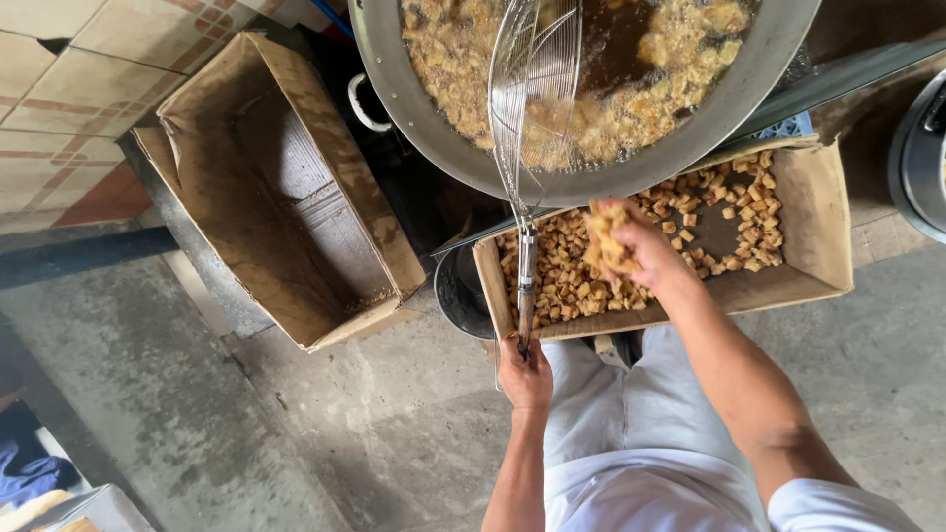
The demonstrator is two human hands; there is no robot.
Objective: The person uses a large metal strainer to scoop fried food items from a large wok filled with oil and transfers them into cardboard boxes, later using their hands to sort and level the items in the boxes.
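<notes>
floor: grey, stained concrete floor (325,433)
wall: beige tiled wall (69,89) at upper left
light: even daylight

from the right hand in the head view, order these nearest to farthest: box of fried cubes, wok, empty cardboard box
1. Box of fried cubes: directly under the right hand, which holds a handful of cubes.
2. Wok: just above the hand.
3. Empty cardboard box: far off to the left.

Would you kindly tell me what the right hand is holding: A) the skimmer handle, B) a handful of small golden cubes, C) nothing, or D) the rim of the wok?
B: the right hand grips a clump of golden cubes above the cardboard box, while the left hand holds the skimmer handle.
</notes>
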